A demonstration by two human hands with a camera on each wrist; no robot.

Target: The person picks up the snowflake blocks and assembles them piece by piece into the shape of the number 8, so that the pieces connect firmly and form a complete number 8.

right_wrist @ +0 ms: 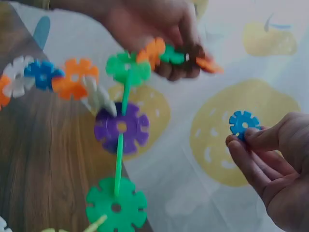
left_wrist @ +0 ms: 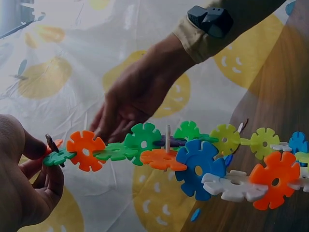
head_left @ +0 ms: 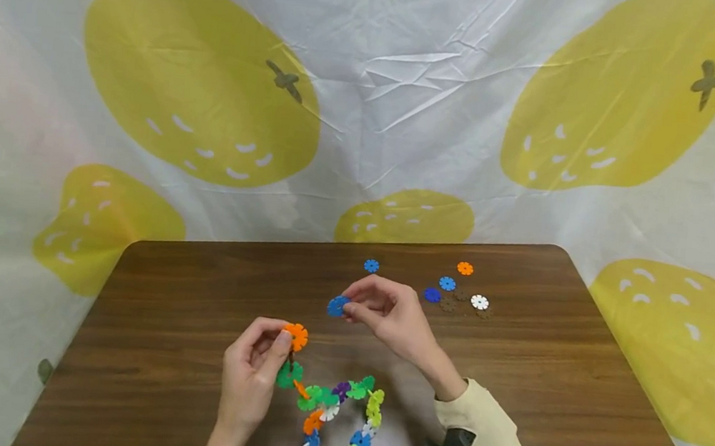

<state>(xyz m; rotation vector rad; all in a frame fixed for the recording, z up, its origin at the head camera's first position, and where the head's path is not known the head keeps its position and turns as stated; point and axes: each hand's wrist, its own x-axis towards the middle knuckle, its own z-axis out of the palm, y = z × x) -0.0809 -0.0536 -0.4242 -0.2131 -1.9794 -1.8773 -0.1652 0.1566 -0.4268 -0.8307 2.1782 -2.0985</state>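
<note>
Left grip (head_left: 250, 376) pinches orange disc (head_left: 299, 335); right grip (head_left: 395, 320), blue disc (head_left: 335, 307) unseen from left wrist.

Above the table (head_left: 181, 306), the left hand (head_left: 250, 371) has the end disc (head_left: 298, 338) between its thumb and fingers, and from there the chain (head_left: 313, 394) runs toward the person and off to that hand's right, joining a loop (head_left: 374, 408) that sits nearer the person than the right hand (head_left: 395, 320). The right hand is farther forward and right of the left one, with a held disc (head_left: 334, 306) at its fingertips, on its left side. Just beyond it on the table lies a lone disc (head_left: 371, 266), a scattered group of discs (head_left: 447, 283) lies to its right, and the cloth (head_left: 355, 108) hangs behind everything.
</note>
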